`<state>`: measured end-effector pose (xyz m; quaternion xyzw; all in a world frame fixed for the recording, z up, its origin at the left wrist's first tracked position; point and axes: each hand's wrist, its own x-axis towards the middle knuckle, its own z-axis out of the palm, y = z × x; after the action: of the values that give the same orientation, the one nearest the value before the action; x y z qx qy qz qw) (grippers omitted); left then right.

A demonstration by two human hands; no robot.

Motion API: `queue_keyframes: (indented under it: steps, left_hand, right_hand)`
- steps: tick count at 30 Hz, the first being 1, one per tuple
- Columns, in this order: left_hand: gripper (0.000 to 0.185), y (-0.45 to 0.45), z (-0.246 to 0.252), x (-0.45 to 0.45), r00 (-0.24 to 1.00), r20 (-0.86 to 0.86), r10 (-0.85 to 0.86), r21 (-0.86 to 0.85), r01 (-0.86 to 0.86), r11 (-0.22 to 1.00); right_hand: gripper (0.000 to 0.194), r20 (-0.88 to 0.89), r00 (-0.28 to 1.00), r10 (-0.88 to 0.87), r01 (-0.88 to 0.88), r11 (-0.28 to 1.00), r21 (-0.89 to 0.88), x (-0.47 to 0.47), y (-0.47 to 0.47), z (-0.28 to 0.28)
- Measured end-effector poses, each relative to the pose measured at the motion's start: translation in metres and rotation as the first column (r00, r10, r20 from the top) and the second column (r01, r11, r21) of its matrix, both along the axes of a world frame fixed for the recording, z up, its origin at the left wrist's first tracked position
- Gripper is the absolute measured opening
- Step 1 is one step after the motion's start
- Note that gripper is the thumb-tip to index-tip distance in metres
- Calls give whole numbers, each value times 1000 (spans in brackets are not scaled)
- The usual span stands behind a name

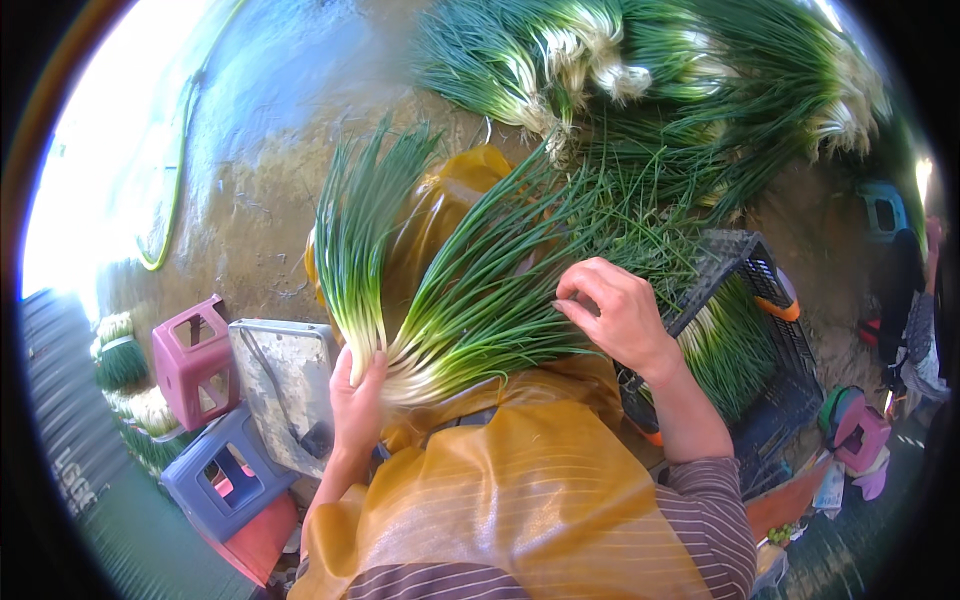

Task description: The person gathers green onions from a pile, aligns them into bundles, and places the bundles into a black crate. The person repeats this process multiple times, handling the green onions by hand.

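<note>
My left hand (358, 401) is closed around the white stems of an upright bunch of green onions (352, 262). Beside it, a looser spread of green onions (480, 300) lies across my lap on a yellow-brown waterproof apron (517, 487), white ends towards my left hand. My right hand (619, 315) hovers at the leaf side of that spread, its fingers curled and thumb near the fingertips. Whether a thin leaf is pinched there I cannot tell.
Piles of green onions (720, 90) and loose leaf trimmings (630, 217) lie ahead right. A black plastic crate (780, 390) holding more onions stands at my right. Left are a metal-topped platform (281, 390), pink stool (191, 367) and blue stool (225, 472). A hose (178, 172) crosses the wet floor.
</note>
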<state>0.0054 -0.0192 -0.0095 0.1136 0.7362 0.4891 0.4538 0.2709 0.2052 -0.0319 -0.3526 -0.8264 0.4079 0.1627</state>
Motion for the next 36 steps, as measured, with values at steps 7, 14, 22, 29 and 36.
queue_keyframes:
  steps: [7, 14, 22, 29, 36]
  left_hand:
    - [29, -1, -3, -1, 1000, -3, 7, 22, -7, 1000]
    - [28, 4, -3, 5, 996, -48, 71, 69, -68, 995]
    - [22, 5, -11, 4, 988, 10, 151, 90, -152, 984]
    - [16, 28, -3, 22, 983, 185, -12, 187, -24, 982]
    - [16, 42, -16, 35, 975, 208, -76, 119, 52, 992]
  right_hand:
    - [13, -11, 1000, -9, 10, 995, 100, 1, -6, -10]
    - [15, 2, 1000, -5, 4, 999, 37, -7, -4, -22]
    - [6, -71, 997, -44, 55, 986, 156, -12, -5, -23]
    - [7, -136, 928, -347, 362, 926, 106, -3, 18, -25]
    - [12, 136, 811, -569, 490, 787, 375, 71, 44, -64]
